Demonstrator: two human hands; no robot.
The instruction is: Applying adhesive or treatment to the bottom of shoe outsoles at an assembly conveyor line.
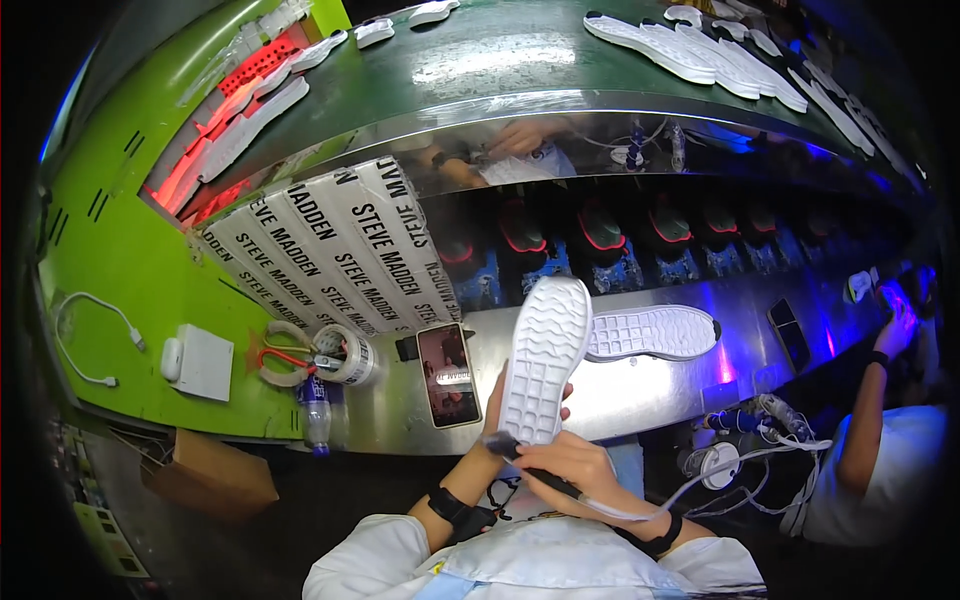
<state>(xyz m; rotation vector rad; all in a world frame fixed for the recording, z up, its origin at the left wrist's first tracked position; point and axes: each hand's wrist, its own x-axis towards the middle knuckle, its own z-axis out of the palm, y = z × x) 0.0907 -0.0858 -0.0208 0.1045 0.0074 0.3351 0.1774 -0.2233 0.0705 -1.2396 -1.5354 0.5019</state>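
Observation:
My left hand point(494, 402) is closed around a white shoe sole point(546, 350), tilted upright with its grooved tread facing me. In my right hand point(578, 466) is a dark-handled brush point(503, 446), its head close to the sole's lower end; I cannot tell whether it touches. A pale flexible tube point(640, 516) trails from the brush handle to the right. Just behind the held sole, a second white sole point(660, 332) lies tread up on the metal bench point(620, 395).
Left are a phone point(448, 375), a printed carton point(320, 250), tape rolls point(357, 358), scissors point(285, 362) and a bottle point(316, 415). White soles point(690, 58) rest on the green belt point(500, 60). Dark red-edged shoes point(602, 232) line the lower shelf. A co-worker's hand point(897, 318) is at right.

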